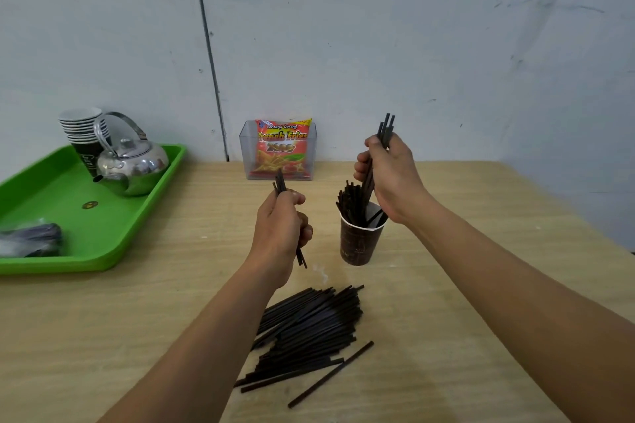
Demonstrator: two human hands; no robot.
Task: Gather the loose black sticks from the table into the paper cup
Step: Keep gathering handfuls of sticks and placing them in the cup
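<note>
Black sticks (309,330) in both fists beside the paper cup (360,237).

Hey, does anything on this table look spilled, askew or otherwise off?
Only the pile of black sticks lying loose on the table, one stray stick angled apart beside it. The paper cup stands upright.

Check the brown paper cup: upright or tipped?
Upright. The brown paper cup stands on its base on the wooden table, rim up, black sticks standing inside.
</note>
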